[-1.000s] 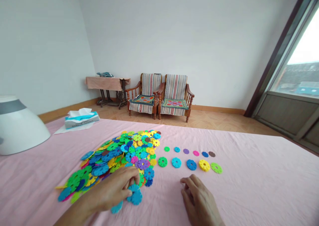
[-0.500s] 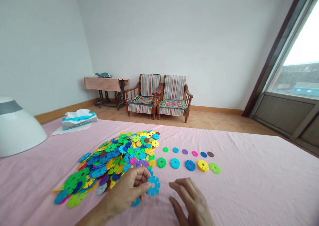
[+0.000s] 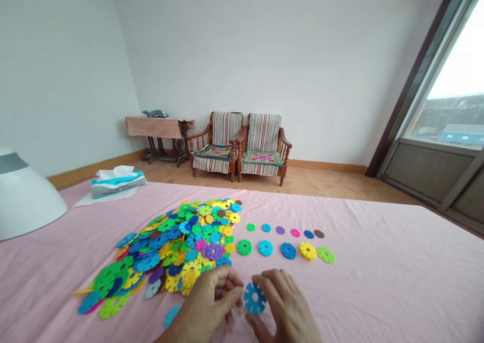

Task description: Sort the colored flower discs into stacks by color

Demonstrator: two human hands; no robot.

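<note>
Passing across, from the left hand [image 3: 212, 302] to the right hand [image 3: 285, 307]: one blue disc [image 3: 248, 298].
On the left I see a big pile of bright discs [image 3: 170, 242], and a loose disc [image 3: 172, 315] by the left wrist. A moment ago the left hand had the blue disc; now its fingers curl close beside it, and I can't tell if they pinch anything. The blue disc is between the hands, away from the pile, and the right hand grips it, half open, finger on top, thumb below. Beyond the right hand lie small discs [image 3: 280, 230] behind bigger discs [image 3: 284, 251].
</note>
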